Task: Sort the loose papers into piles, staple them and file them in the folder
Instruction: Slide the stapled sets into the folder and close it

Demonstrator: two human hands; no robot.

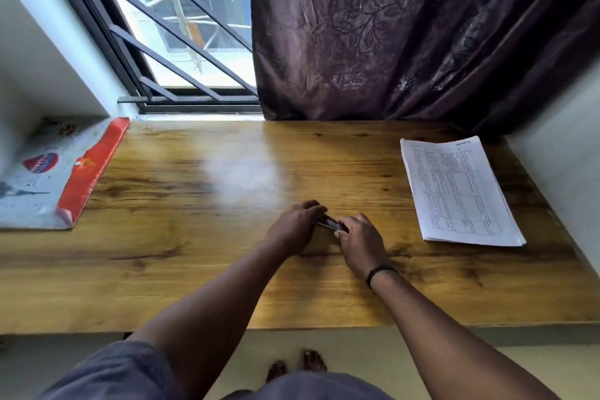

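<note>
Head view, looking down from the person's own eyes. A long wooden counter (194, 270) with a yellow-brown grain runs left to right under a barred window (181, 26) and a dark purple leaf-patterned curtain (406, 33).

Near the middle of the counter, both hands meet over a small dark stapler with a metal top (330, 223). The left hand (293, 229) covers the stapler's left end, fingers (310, 205) curled over it. The right hand (362, 239) grips the stapler's right end, fingers curled around it and the thumb tucked against its side. A black band (380, 273) circles the right wrist. Most of the stapler is hidden by the hands, so whether it is being opened, loaded or simply picked up cannot be told.

Well to the right of the stapler lies a single neat stack of white printed sheets with table grids (457, 192), flat on the counter near the far right corner. No staple can be made out on it; the detail is too small.

Well to the left of the stapler, at the counter's left end, lies a flat white folder with a red edge strip and printed logos (61, 172), shut, no paper showing from it.

Judging from this, the task seems at an early to middle stage: the papers sit in one squared pile, not several, the stapler is in hand but apart from them, and stapling and filing still look to be ahead.
</note>
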